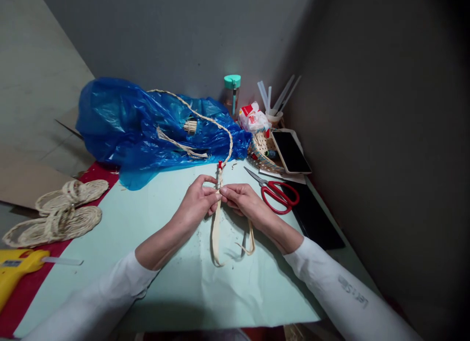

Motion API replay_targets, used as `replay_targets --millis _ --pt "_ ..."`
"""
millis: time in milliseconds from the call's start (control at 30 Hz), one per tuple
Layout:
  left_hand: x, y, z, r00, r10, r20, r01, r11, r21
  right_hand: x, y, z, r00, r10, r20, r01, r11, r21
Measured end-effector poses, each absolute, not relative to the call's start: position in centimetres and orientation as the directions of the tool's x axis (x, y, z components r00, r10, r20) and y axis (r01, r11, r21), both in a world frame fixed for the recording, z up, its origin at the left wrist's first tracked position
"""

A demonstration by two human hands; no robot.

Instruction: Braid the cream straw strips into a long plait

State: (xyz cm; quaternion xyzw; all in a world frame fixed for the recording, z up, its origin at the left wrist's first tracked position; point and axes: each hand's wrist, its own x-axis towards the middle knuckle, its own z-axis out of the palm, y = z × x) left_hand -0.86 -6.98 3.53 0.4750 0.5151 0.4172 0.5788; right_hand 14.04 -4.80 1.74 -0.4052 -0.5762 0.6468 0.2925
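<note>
A braided straw cord (211,120) runs from the blue plastic bag down to a small red clip or pin (220,164) on the table. Below the red piece, my left hand (200,199) pinches the braid's working end, thumb and fingers closed on it. Right beside it, my right hand (240,198) grips the same spot with its fingertips pressed together. One flat pale straw strip (216,233) hangs down between my hands toward me. Another loose strand (251,238) trails from under my right hand and curls on the table. The fingertips hide part of the crossing.
Red-handled scissors (277,192) lie right of my right hand, by a dark flat panel (316,218). Behind are a phone (292,151), a woven basket (262,150) and a blue bag (121,125). Straw sandals (69,218) and a yellow glue gun (22,267) are at left.
</note>
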Motion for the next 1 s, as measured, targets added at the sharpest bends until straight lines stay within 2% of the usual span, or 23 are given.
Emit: replay_targets --millis 133,267,400,500,567,667,733,800,867,900,933,1000 --pt "-1.6 -7.1 4.3 0.18 0.971 -0.158 0.387 0.078 0.919 14.3 -4.7 1.6 -0.406 0.909 -0.096 0.22 -0.005 -0.976" --pt "-1.7 -8.0 5.4 0.16 0.987 -0.003 0.744 -0.119 0.657 14.3 -4.8 1.5 -0.367 0.929 -0.044 0.272 0.062 -0.96" --pt "-0.3 -9.4 5.0 0.221 0.961 0.165 0.864 -0.272 0.424 14.1 -5.0 1.5 -0.381 0.922 -0.073 0.106 -0.035 -0.994" --pt "0.9 -10.3 4.0 0.314 0.937 0.151 0.894 -0.346 0.285 14.0 -5.1 1.6 -0.418 0.893 -0.168 -0.034 -0.2 -0.979" --pt "1.3 -10.4 3.5 0.362 0.922 0.135 0.885 -0.385 0.26 14.0 -5.1 1.7 -0.455 0.866 -0.206 -0.101 -0.28 -0.955" --pt "0.8 -9.9 3.6 0.373 0.902 0.215 0.817 -0.43 0.386 14.2 -5.1 1.8 -0.488 0.853 -0.183 -0.142 -0.285 -0.948" --pt "0.0 -9.1 4.0 0.247 0.92 0.305 0.772 -0.377 0.512 14.3 -5.0 1.9 -0.487 0.855 -0.179 -0.139 -0.279 -0.95" --pt "-0.7 -8.1 4.2 0.038 0.947 0.318 0.703 -0.252 0.665 14.3 -5.1 2.1 -0.493 0.849 -0.188 -0.127 -0.285 -0.95" --pt "-1.2 -7.1 4.0 -0.018 0.99 0.139 0.492 -0.112 0.864 14.3 -5.3 2.2 -0.509 0.841 -0.185 -0.104 -0.273 -0.956" --pt "-1.3 -6.7 3.9 0.054 0.999 0.003 0.348 -0.021 0.937 14.3 -5.4 2.3 -0.524 0.834 -0.172 -0.096 -0.259 -0.961" --pt "-1.3 -6.4 3.6 0.149 0.983 -0.104 0.211 0.071 0.975 14.4 -5.5 2.3 -0.538 0.83 -0.149 -0.094 -0.235 -0.967" --pt "-1.2 -6.0 3.2 0.308 0.927 -0.214 0.029 0.216 0.976 14.5 -5.6 2.3 -0.56 0.822 -0.099 -0.085 -0.176 -0.981"
